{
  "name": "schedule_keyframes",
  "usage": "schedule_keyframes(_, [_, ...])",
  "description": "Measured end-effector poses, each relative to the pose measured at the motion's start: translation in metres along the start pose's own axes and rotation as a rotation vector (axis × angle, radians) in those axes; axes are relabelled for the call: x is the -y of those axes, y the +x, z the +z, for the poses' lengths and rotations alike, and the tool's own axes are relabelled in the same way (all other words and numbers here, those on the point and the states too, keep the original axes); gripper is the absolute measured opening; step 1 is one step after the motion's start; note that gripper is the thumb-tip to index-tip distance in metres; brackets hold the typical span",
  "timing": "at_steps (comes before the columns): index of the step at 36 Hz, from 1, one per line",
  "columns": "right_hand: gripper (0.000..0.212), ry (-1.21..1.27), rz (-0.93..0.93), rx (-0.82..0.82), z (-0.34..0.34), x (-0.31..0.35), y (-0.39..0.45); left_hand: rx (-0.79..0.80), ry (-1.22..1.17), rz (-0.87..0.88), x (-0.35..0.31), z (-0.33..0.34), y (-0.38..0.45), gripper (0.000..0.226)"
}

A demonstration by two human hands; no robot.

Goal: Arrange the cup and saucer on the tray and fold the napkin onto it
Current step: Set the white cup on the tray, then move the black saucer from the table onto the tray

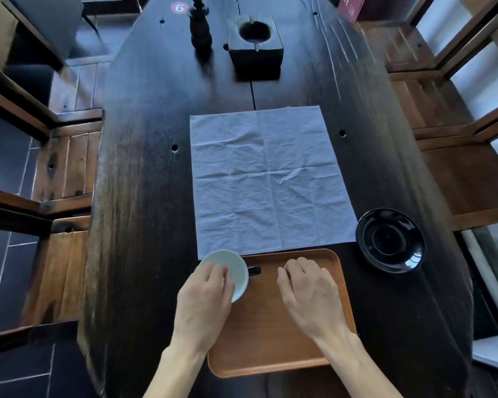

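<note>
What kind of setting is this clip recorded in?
Probably a cafe or restaurant dining room: a long dark wooden table carries a red number-6 sticker, wooden benches line both sides, and a wooden ashtray block sits at the far end.

1. One cup, white inside with a dark handle.
2. One black saucer.
3. One wooden tray.
4. One white napkin, spread flat.
5. Two hands: one left hand, one right hand.
6. One dark table.
7. One square wooden block with a round hollow.
8. One dark turned post.
</note>
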State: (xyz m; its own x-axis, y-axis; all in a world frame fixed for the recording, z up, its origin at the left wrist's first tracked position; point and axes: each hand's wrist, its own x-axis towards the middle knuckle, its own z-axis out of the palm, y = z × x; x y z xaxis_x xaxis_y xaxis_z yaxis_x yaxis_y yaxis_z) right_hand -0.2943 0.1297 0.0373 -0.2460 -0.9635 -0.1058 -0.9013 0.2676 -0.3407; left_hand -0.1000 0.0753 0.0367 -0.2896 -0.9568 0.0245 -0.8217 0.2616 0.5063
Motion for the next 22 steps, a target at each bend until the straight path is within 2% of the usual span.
schedule_keyframes(3, [0.027,-0.098,-0.020,-0.076,-0.004,-0.012,-0.007,0.010,0.039,0.114,-0.023,0.013,-0.002,0.025])
schedule_keyframes(6, [0.027,-0.175,-0.041,-0.119,-0.008,-0.026,-0.012,0.066,0.045,0.177,-0.044,0.028,-0.003,0.019])
schedule_keyframes(15, [0.027,-0.217,-0.010,-0.109,-0.024,-0.098,-0.022,0.109,0.179,0.247,-0.098,0.076,0.005,0.019])
schedule_keyframes(22, [0.026,-0.282,0.017,-0.145,-0.042,-0.166,-0.023,0.173,0.180,0.242,-0.141,0.114,0.022,0.015])
